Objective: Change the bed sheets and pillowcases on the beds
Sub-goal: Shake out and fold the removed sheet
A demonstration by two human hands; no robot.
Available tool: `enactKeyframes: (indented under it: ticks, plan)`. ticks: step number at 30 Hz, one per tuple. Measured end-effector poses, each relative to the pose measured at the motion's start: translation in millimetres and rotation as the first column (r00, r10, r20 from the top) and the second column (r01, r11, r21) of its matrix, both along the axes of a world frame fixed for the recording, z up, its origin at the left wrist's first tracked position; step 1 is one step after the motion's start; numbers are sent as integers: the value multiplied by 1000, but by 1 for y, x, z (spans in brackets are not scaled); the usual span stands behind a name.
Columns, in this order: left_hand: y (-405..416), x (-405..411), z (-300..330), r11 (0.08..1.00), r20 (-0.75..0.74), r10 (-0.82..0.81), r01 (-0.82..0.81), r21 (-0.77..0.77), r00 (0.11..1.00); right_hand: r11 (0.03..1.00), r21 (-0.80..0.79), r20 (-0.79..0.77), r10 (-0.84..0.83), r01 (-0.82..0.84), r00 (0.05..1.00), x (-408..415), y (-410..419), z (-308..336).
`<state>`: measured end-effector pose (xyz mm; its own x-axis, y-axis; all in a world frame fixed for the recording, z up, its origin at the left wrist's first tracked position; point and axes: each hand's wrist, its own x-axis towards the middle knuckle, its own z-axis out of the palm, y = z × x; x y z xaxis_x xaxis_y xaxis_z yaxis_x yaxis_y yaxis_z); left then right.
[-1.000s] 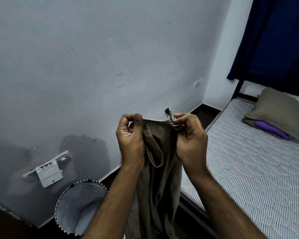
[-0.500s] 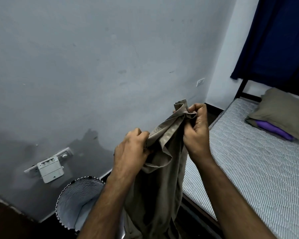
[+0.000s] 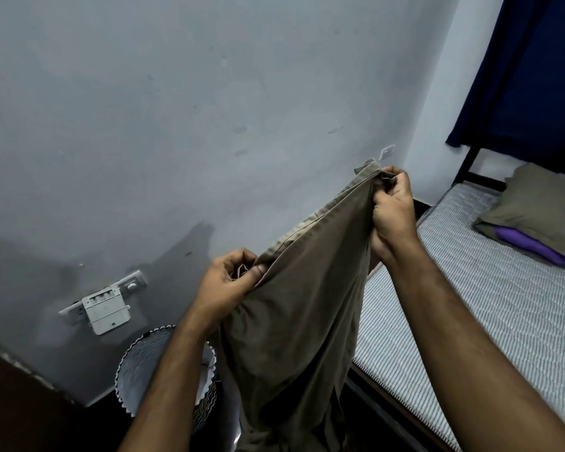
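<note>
Hands spread apart, stretching pillowcase (image 3: 300,288); basket (image 3: 144,363) below; mattress (image 3: 490,305) beside.

Khaki pillowcase (image 3: 294,308), grey-striped mattress (image 3: 490,308), navy curtain (image 3: 535,70), purple pillow (image 3: 529,244)

Both hands hold an olive cloth (image 3: 294,308) up by its top hem: the left hand (image 3: 229,282) pinches one end low, the right hand (image 3: 392,210) grips the other end higher, so the hem slants and the rest hangs down. Behind is a grey wall (image 3: 177,109). To the right a bare mattress (image 3: 490,308) carries an olive pillow (image 3: 542,203) over something purple (image 3: 529,244). A patterned basket (image 3: 144,363) stands below by the wall.
</note>
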<state>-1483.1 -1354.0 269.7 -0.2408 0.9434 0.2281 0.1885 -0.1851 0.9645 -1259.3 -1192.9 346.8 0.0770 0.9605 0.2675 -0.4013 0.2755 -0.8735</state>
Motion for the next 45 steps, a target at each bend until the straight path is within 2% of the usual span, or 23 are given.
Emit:
enactKeyframes:
  ticks: [2, 4, 6, 8, 9, 12, 14, 18, 23, 26, 29, 34, 41, 45]
  plan:
    - [-4, 3, -3, 994, -19, 19, -17, 103, 1000, 999, -40, -21, 25, -26, 999, -2, 7, 2]
    - [-6, 3, -2, 989, -108, 17, -1, 147, 994, 997, -57, -33, 51, -53, 998, -4, 11, 4]
    - [-8, 2, -2, 978, -342, 77, -4, 207, 936, 996, -66, -51, 56, -60, 997, -8, 16, 7]
    - [-12, 9, -3, 945, -636, 244, -31, 326, 732, 994, -92, -106, 44, -54, 993, -11, 21, 12]
    - [-15, 17, -3, 921, -713, 321, -29, 390, 623, 992, -109, -140, 39, -54, 989, -12, 23, 14]
    - [-23, 50, -5, 856, -802, 451, 65, 513, 392, 982, -173, -201, 36, -71, 979, -14, 28, 19]
    - [-24, 65, -10, 834, -813, 476, 123, 538, 335, 974, -210, -196, 44, -86, 980, -17, 27, 20]
    - [-19, 64, -20, 881, -830, 405, 81, 467, 383, 965, -233, -213, 65, -116, 975, -23, 23, 18]
    - [-16, 51, -31, 953, -785, 288, -85, 291, 548, 961, -230, -268, 87, -151, 959, -21, 23, 21]
    - [-13, 42, -38, 972, -784, 229, -178, 153, 577, 962, -225, -272, 92, -156, 958, -18, 25, 24]
    - [-11, 32, -39, 976, -768, 173, -213, 48, 617, 961, -227, -269, 92, -156, 959, -18, 26, 27]
    - [-10, 23, -33, 966, -770, 158, -259, -10, 618, 961, -223, -253, 104, -162, 962, -24, 26, 29]
    - [-23, -20, -27, 948, -652, 43, -238, -213, 757, 966, -219, -236, 85, -139, 968, -23, 28, 31]
    - [-23, -29, -26, 943, -566, 79, -246, -225, 820, 965, -223, -225, 83, -134, 971, -28, 24, 29]
